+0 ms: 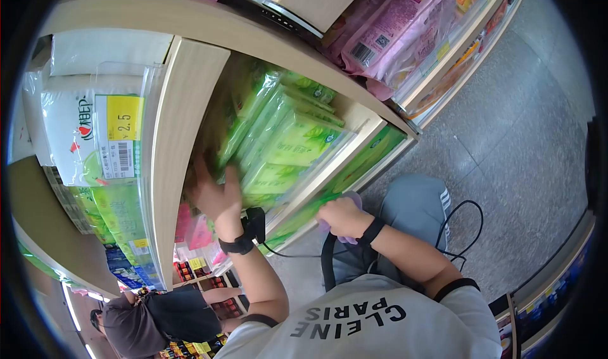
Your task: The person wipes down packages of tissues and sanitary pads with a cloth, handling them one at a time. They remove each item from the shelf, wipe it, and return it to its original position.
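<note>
My left hand reaches into a shelf bay and closes around the near end of a green pack of tissues. The fingertips and that pack are smeared by motion. Beside it, more green tissue packs in shiny wrap stand behind a clear front strip. My right hand is lower, near my knee and outside the shelf. Its fingers are curled around a lilac thing, mostly hidden by the hand, whose kind I cannot make out. A black strap hangs just below this hand.
White tissue packs with a yellow price tag fill the neighbouring bay. Pink packages sit on the shelf at top right. A pale wooden divider edges the bay. Another person stands at lower left. A black cable loops by my knee.
</note>
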A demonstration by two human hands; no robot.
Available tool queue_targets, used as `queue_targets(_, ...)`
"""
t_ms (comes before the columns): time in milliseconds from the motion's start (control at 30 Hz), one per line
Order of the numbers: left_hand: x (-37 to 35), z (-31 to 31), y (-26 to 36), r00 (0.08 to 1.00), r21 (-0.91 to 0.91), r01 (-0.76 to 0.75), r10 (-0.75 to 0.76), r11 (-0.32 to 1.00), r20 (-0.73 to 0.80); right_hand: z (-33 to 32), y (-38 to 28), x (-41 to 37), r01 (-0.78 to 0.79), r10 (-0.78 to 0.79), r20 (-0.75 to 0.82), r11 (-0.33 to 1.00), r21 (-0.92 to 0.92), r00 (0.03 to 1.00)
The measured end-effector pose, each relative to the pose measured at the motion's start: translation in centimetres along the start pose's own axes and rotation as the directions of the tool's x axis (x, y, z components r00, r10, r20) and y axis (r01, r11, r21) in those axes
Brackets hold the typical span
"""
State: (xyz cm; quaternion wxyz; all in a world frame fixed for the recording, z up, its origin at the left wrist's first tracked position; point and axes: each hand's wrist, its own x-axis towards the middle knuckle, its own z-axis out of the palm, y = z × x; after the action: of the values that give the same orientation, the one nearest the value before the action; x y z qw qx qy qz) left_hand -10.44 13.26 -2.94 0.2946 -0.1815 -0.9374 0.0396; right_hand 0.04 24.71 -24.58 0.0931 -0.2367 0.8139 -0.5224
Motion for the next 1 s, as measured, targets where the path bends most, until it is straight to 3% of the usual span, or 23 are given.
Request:
queue_targets(167, -1.8, -0.6, -1.1, 0.976, 0.165, -0.092, 0.121, 0.982, -0.179, -0.9, 0.5, -0.3, -0.007, 0.006, 0.006, 0.99, 0.138, 1.0)
queue_targets(233, -3.3, -1.5, -1.6, 0.955, 0.242, -0.094, 0.157, 0.966, -0.253, -1.2, 0.2, -0.3, -0.044, 0.045, -0.01, 0.992, 0.115, 0.999)
queue_targets(300, -5.1, -3.2, -0.9, 0.916, 0.278, -0.227, 0.302, 0.933, -0.263, -1.4, 0.0, -0.3, -0.032, 0.04, -0.067, 0.993, 0.111, 0.997)
queue_targets(333, -6.7, -3.3, -0.8, 0.948, 0.195, -0.187, 0.229, 0.963, -0.223, -1.5, 0.1, -0.5, -0.003, 0.016, -0.113, 0.993, 0.119, 0.993)
queue_targets(367, -7.7, -3.5, -0.8, 0.921, 0.153, -0.297, 0.325, 0.942, -0.214, -1.6, 0.1, -0.6, 0.028, -0.008, -0.157, 0.992, 0.125, 0.988)
queue_targets(400, -8.9, -3.2, -0.6, 0.899, 0.103, -0.344, 0.359, 0.933, -0.251, -2.6, -0.6, -0.9, -0.128, 0.152, -0.071, 0.953, 0.274, 0.986)
queue_targets(500, -12.0, -3.3, -0.3, 0.86, 0.063, -0.378, 0.375, 0.924, -0.346, -2.9, -0.3, -0.8, -0.195, 0.267, -0.077, 0.844, 0.499, 0.961)
queue_targets(567, -13.3, -4.2, 0.1, 0.861, 0.022, -0.333, 0.314, 0.943, -0.401, 0.4, 2.1, 1.2, -0.128, 0.117, -0.251, 0.991, -0.029, 0.961)
queue_targets(600, -13.9, -4.8, -0.4, 0.86, 0.021, -0.34, 0.32, 0.94, -0.398, 0.6, 1.9, 1.1, -0.113, 0.229, -0.401, 0.95, 0.291, 0.887)
queue_targets(700, -16.0, -6.8, -1.0, 0.89, -0.03, -0.297, 0.265, 0.954, -0.372, 0.2, 1.5, 1.1, -0.01, 0.165, -0.371, 0.922, 0.387, 0.914)
queue_targets(800, -17.2, -10.4, -0.7, 0.94, -0.07, -0.273, 0.251, 0.959, -0.231, -0.9, 0.6, 1.0, 0.072, 0.11, -0.346, 0.879, 0.472, 0.932)
queue_targets(867, -17.7, -11.6, -0.7, 0.948, -0.203, -0.252, 0.199, 0.946, -0.25, -0.2, 1.8, 1.3, 0.087, 0.128, -0.294, 0.78, 0.62, 0.947)
queue_targets(1000, -17.1, -13.5, -1.2, 0.974, -0.459, -0.204, 0.134, 0.865, -0.181, -0.6, -0.7, 0.9, 0.065, -0.004, -0.089, 0.719, 0.692, 0.996)
